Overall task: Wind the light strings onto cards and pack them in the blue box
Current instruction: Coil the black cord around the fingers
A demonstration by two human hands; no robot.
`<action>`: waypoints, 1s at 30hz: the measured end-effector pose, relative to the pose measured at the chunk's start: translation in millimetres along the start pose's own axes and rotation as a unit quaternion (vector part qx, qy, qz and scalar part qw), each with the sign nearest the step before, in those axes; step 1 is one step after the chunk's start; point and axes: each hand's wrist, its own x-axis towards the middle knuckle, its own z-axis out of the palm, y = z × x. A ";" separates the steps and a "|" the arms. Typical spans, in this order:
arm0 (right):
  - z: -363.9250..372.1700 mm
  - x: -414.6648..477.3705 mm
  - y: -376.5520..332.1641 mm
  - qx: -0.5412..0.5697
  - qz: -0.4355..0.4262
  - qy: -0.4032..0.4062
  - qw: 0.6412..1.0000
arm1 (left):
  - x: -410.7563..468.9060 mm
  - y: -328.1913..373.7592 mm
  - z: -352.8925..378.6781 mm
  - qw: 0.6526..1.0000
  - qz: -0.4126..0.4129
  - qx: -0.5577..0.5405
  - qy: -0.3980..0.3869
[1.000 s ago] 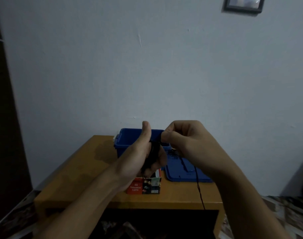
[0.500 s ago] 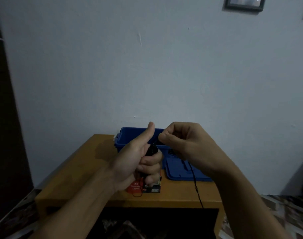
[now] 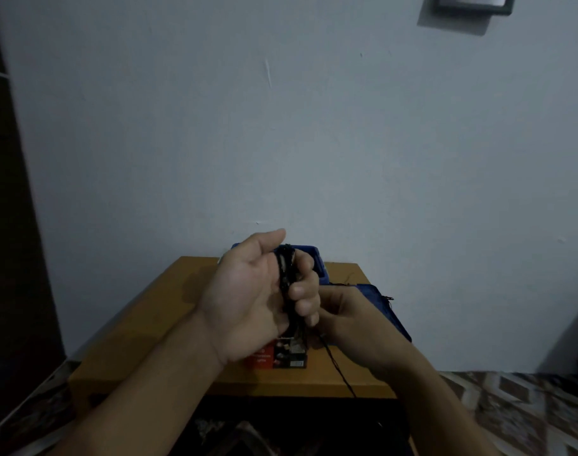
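Two hands were engaged over the wooden table, both raised above its surface. The left hand was held up, palm towards the camera, fingers curled round a dark, tightly bunched coil of light string. The right hand sat lower, just beside the left fingers, with its own fingers curled where the free tail left the coil. It appeared to pinch that tail, though the contact was partly hidden.

Step in hand, in my judgement: winding, well advanced but not complete, since the thin tail ran down from the hands and over the front edge of the table. No card could be made out within the coil; the light was too dim to settle the point.

The next move calls for the right hand to carry the tail round the coil under light tension while the left keeps the turns from slipping.

The string looked black, thin and limp, its wraps lying close together. The blue box stood open behind the hands, its lid lying to the right. A red and black carton rested on the table below the hands.
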 end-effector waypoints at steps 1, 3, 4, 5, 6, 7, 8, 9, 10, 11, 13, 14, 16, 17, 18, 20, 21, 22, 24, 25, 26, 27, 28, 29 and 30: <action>0.9 -1.2 0.1 -0.009 0.004 -0.001 1.000 | 0.2 -0.4 -0.1 1.000 0.011 -0.004 0.011; 2.8 -1.6 2.2 -0.029 0.010 0.002 1.000 | 0.5 -1.0 0.0 0.999 0.033 -0.009 0.030; 3.3 -1.7 4.3 -0.032 0.014 0.002 0.999 | 0.7 -1.3 0.0 0.998 0.040 -0.009 0.038; 3.9 -2.0 5.6 -0.028 0.018 0.002 0.999 | 0.7 -1.5 0.3 0.998 0.046 -0.007 0.044; 4.7 -2.3 6.3 -0.021 0.024 -0.001 0.999 | 0.7 -1.5 0.5 0.998 0.049 -0.004 0.048; 5.3 -2.9 6.6 -0.013 0.030 -0.004 0.999 | 0.9 -1.7 0.4 0.997 0.050 -0.001 0.050; 5.8 -3.6 6.7 -0.010 0.035 -0.007 0.999 | 1.2 -1.9 0.2 0.997 0.051 0.003 0.051; 5.9 -4.2 6.8 -0.011 0.038 -0.011 0.999 | 1.8 -2.3 -0.5 0.997 0.053 0.008 0.053; 6.2 -4.8 6.4 -0.015 0.042 -0.016 0.999 | 2.3 -2.3 -0.9 0.997 0.057 0.016 0.058; 6.4 -5.5 6.5 -0.019 0.045 -0.021 0.999 | 2.6 -2.2 -0.9 0.996 0.062 0.023 0.064; 7.4 -6.2 6.6 -0.025 0.050 -0.029 0.998 | 3.9 -1.9 -0.6 0.994 0.071 0.028 0.076; 7.9 -6.6 6.4 -0.028 0.050 -0.034 0.998 | 4.9 -1.9 -0.4 0.993 0.077 0.027 0.083; 9.2 -7.4 5.5 -0.029 0.050 -0.038 0.998 | 6.8 -2.2 -0.2 0.991 0.089 0.023 0.094; 9.7 -7.9 5.0 -0.030 0.049 -0.037 0.998 | 7.7 -2.6 -0.5 0.991 0.095 0.022 0.097; 9.8 -8.2 4.4 -0.031 0.049 -0.037 0.998 | 8.4 -2.8 -0.7 0.990 0.101 0.022 0.099; 9.8 -8.7 2.8 -0.034 0.051 -0.040 0.997 | 9.8 -3.5 -1.8 0.988 0.109 0.025 0.104; 9.3 -9.1 1.9 -0.035 0.051 -0.044 0.997 | 10.4 -3.8 -2.5 0.988 0.111 0.027 0.106; 8.6 -9.6 0.7 -0.036 0.051 -0.050 0.997 | 10.7 -4.0 -3.2 0.987 0.113 0.029 0.109; 7.4 -11.0 -2.2 -0.037 0.052 -0.065 0.996 | 11.0 -4.2 -4.4 0.986 0.115 0.031 0.114; 7.0 -11.7 -3.7 -0.040 0.052 -0.074 0.995 | 11.0 -4.3 -4.7 0.986 0.113 0.030 0.118; 6.9 -12.5 -5.3 -0.049 0.050 -0.080 0.994 | 10.9 -4.1 -4.7 0.986 0.111 0.029 0.123; 6.7 -13.3 -6.8 -0.061 0.046 -0.082 0.994 | 10.5 -3.9 -4.5 0.986 0.109 0.025 0.128; 6.2 -14.1 -7.8 -0.071 0.041 -0.080 0.993 | 10.2 -3.5 -3.8 0.985 0.108 0.018 0.133; 5.3 -14.6 -8.5 -0.079 0.036 -0.075 0.993 | 10.0 -3.2 -3.6 0.984 0.110 0.009 0.138; 4.1 -15.2 -9.4 -0.085 0.033 -0.069 0.993 | 9.5 -3.0 -3.6 0.983 0.113 -0.003 0.143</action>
